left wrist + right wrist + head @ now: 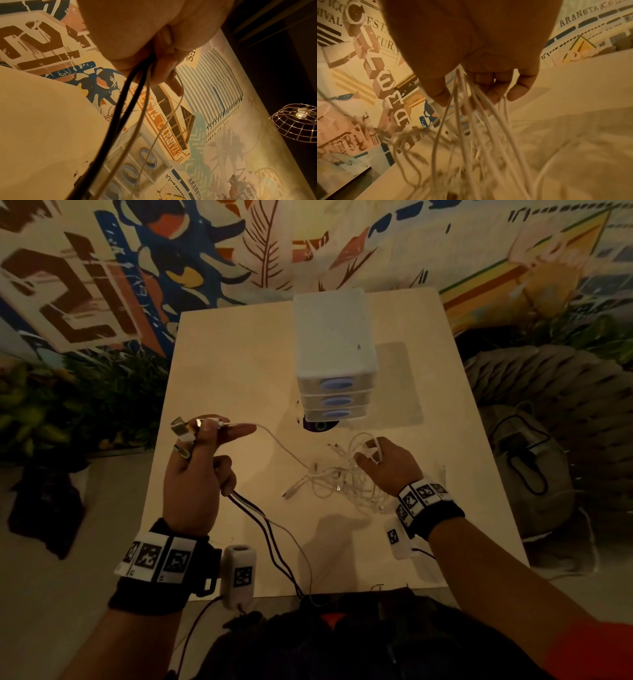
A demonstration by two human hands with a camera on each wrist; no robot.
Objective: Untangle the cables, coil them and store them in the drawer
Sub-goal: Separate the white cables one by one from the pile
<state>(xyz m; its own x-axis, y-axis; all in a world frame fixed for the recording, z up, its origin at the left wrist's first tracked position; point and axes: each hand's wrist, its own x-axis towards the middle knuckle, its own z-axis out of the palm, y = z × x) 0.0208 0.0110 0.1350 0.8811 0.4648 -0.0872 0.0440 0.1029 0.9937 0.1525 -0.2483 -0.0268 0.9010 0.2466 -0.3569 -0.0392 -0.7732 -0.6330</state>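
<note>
Pale table [222,364] before muralled wall [171,251]

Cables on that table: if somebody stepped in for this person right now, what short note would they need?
Left hand: raised over the table's left side, holding several plug ends and two black cables plus a thin white one that trail off the near table edge.
Right hand: gripping strands of the white cable tangle lying on the table.
One white lead runs from the left hand into the tangle.
Drawer unit: at the far side of the table, all three drawers shut.
Done: some ends pulled free.
Left: finish untangling, coil each cable, open a drawer, store them.
</note>
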